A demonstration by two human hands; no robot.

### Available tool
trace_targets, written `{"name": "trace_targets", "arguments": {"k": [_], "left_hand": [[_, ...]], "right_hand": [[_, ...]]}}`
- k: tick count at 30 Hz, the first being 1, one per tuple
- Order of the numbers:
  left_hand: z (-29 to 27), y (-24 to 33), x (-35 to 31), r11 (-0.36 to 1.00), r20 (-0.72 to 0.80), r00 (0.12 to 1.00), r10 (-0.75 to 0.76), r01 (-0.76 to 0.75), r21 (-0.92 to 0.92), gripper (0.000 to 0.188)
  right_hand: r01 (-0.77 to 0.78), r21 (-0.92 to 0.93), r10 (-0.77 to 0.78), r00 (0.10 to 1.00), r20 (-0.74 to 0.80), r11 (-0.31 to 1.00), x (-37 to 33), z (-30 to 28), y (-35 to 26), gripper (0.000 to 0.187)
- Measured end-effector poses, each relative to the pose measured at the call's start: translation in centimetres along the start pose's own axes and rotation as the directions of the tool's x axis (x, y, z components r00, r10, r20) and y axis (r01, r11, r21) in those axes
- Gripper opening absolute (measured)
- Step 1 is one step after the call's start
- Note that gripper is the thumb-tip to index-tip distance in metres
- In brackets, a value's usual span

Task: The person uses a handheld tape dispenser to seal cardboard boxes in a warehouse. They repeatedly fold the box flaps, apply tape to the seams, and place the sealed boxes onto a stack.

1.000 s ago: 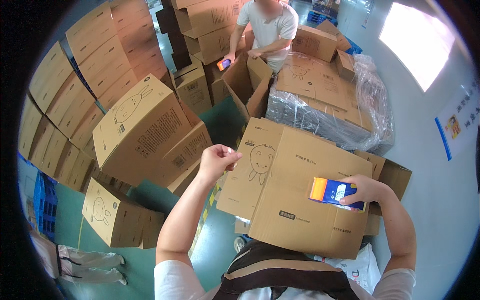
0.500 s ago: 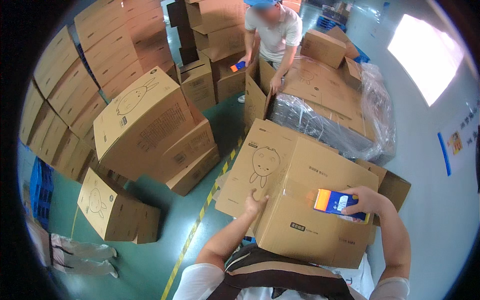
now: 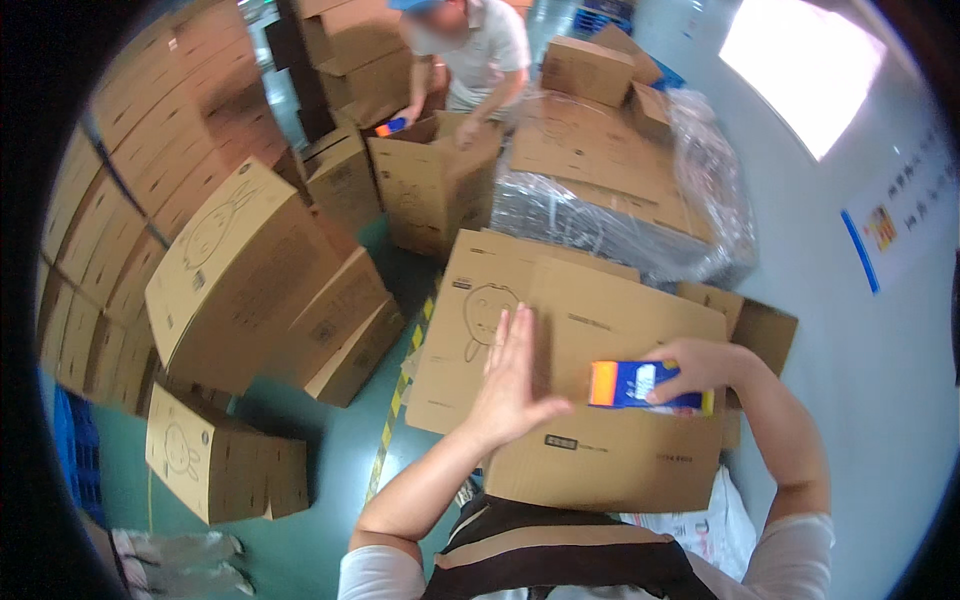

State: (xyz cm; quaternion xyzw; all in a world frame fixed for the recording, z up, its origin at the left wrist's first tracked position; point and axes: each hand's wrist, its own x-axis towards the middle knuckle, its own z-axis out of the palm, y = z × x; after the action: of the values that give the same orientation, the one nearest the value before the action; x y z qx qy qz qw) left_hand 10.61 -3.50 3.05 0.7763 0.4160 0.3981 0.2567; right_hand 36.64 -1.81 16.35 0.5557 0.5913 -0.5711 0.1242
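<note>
Brown cardboard box (image 3: 590, 400) w/ line-drawn cartoon face; small packet (image 3: 640, 386) orange + blue; floor (image 3: 320, 450) teal, yellow stripe.

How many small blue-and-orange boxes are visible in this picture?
2. One small blue-and-orange box is in the person's right hand, over the big carton. The other box is in a co-worker's hand at the top. More may be hidden inside cartons.
</note>
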Motion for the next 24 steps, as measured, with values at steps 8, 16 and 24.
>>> {"name": "trace_targets", "arguments": {"k": [8,16,24], "left_hand": [[-1.0,1.7,2.3,0.858,0.290,0.952,-0.096,-0.069,0.508,0.121],[-1.0,1.9,-0.5,0.813,0.346,0.931,-0.118,-0.110,0.572,0.127],[-1.2,1.3,0.6,0.828,0.332,0.941,-0.068,-0.133,0.545,0.127]], "right_hand": [[-0.169,-0.236,0.174,0.985,0.002,0.957,-3.8,-3.5,1.7,0.048],[-0.459,-0.213,0.442,0.889,-0.122,0.863,-13.0,-3.3,17.3,0.061],[-0.287,-0.061,0.279,0.953,-0.118,0.956,-14.6,-5.4,20.0,0.069]]}}
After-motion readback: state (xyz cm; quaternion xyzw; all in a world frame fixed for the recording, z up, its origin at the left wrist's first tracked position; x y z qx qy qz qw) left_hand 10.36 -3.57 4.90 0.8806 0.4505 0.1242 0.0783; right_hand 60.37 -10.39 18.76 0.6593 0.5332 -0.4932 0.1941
